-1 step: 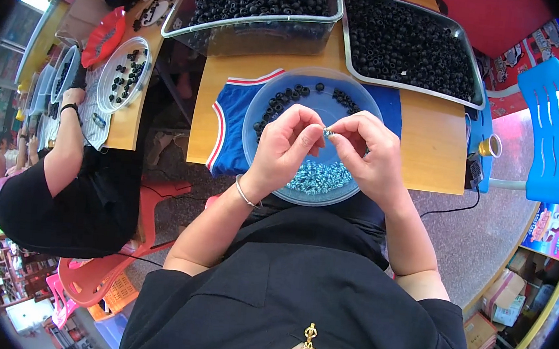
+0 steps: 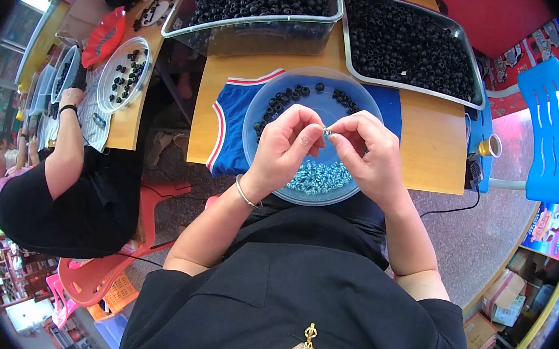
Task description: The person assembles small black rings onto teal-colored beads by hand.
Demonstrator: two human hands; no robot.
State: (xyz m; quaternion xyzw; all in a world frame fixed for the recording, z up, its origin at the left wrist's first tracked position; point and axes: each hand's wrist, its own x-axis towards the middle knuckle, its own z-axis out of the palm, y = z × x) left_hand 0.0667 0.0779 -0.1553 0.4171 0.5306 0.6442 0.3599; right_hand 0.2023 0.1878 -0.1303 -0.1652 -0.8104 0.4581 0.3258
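My left hand (image 2: 288, 145) and my right hand (image 2: 369, 152) meet over a round clear plastic tub (image 2: 255, 116). Fingertips of both are pinched on one small light-blue and silvery piece (image 2: 327, 132), mostly covered by the fingers, so its exact kind cannot be made out. Beneath my hands, at the tub's near side, lies a heap of small shiny light-blue pieces (image 2: 319, 179). Along the far side of the tub rest several hollow black bead-like pieces (image 2: 286, 97). A blue cloth with red and white trim (image 2: 228, 120) is spread under the tub.
Beyond the tub stand a deep clear bin (image 2: 252, 36) and a metal tray (image 2: 412, 86), both full of black pieces. At left, a co-worker's hand (image 2: 72, 96) is near a clear bowl (image 2: 103, 83) of black pieces. A blue chair (image 2: 549, 131) and a cup (image 2: 491, 146) are at right.
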